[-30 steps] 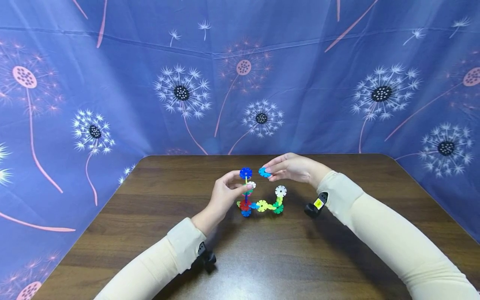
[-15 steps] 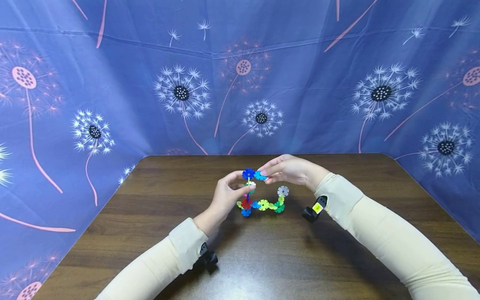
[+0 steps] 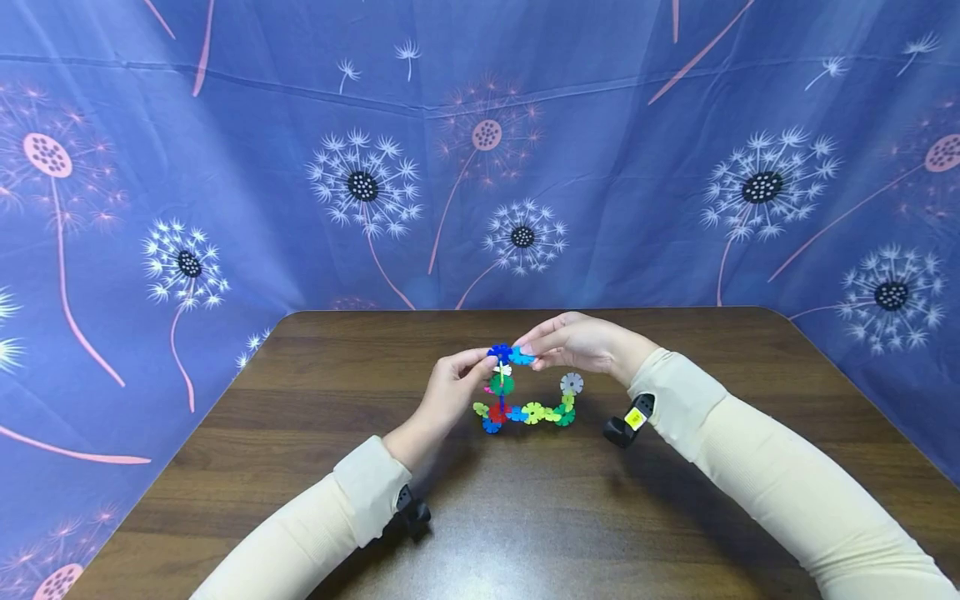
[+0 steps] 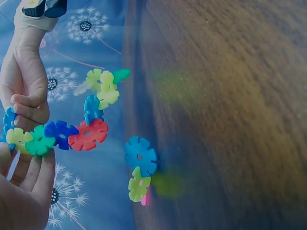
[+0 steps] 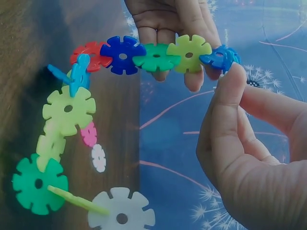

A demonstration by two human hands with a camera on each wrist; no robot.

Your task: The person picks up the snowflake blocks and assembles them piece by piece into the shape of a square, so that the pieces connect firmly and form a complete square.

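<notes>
My left hand (image 3: pixel 447 392) pinches a dark blue notched disc (image 3: pixel 499 353) at the top of a linked chain of plastic snowflake discs. With thumb and fingers my right hand (image 3: pixel 588 343) pinches a light blue snowflake disc (image 3: pixel 522 356), which meets the dark blue one edge to edge. Below them the column runs through a green disc (image 3: pixel 502 385) to a red disc (image 3: pixel 498 413). From there yellow discs (image 5: pixel 69 108) lead sideways to another green disc (image 5: pixel 40 184) and an upright white disc (image 5: pixel 122 213). In the right wrist view, fingertips partly cover the joined blue discs.
The structure stands over a brown wooden table (image 3: pixel 525 517). Behind the table's far edge hangs a blue dandelion-print cloth (image 3: pixel 600 167). A black wrist camera (image 3: pixel 628 422) sits below the right cuff, another camera (image 3: pixel 412 512) below the left.
My right hand has moved left, bringing the light blue disc against the dark blue one. My left fingers have slid up the column to the dark blue disc, which now looks tilted flatter.
</notes>
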